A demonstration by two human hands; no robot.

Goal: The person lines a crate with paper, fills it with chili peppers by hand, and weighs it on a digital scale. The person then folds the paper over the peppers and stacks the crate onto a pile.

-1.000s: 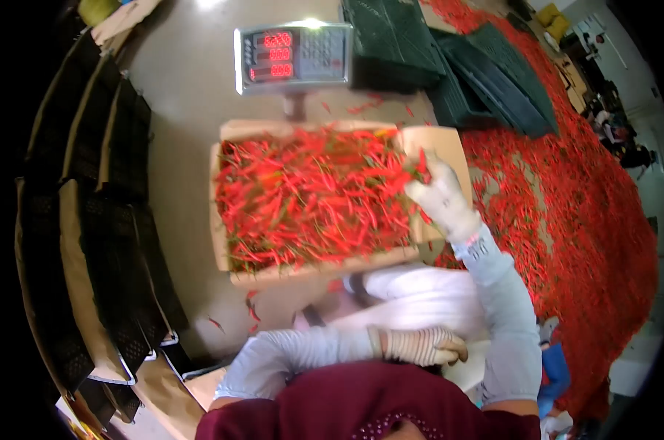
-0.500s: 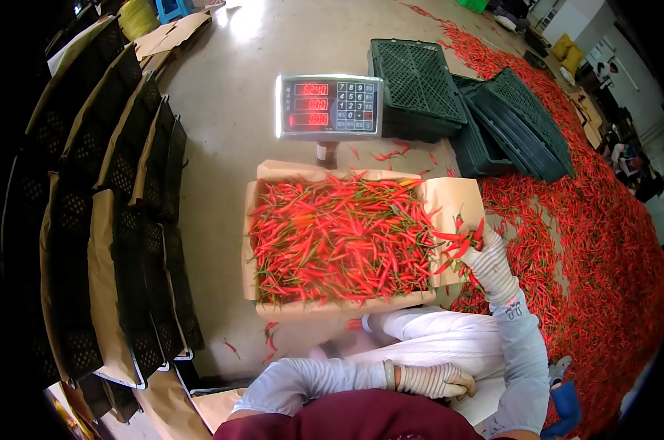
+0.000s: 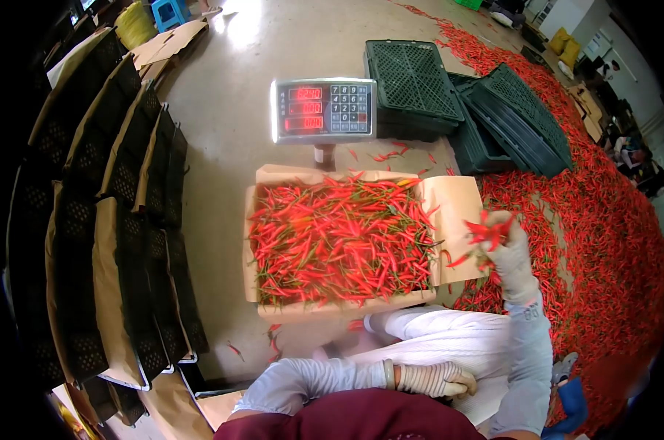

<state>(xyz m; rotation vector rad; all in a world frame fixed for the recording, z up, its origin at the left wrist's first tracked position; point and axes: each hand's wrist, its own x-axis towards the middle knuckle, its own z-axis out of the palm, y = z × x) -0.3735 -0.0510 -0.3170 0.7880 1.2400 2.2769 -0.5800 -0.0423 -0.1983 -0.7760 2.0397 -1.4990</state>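
Red chili peppers (image 3: 487, 232) stick out of the fingers of my right hand (image 3: 514, 257), which wears a striped glove and is slightly blurred. It is held above the paper flap at the right side of a paper-lined box. Inside that box (image 3: 347, 309) lies a heap of red chilies (image 3: 339, 242) with green stems. My left hand (image 3: 438, 381), also gloved, rests across my lap with its fingers curled in; I see nothing in it. A digital scale display (image 3: 323, 110) with red figures stands behind the box.
Dark green plastic crates (image 3: 412, 81) stand behind to the right, some tilted. A wide spread of chilies (image 3: 603, 249) covers the floor on the right. Stacked black crates (image 3: 138, 271) with paper linings line the left. A blue stool (image 3: 171, 13) stands at the far left.
My right hand has moved right and slightly up, away from the heap, with the chilies still in it. The left hand stays on my lap. The view has shifted slightly.
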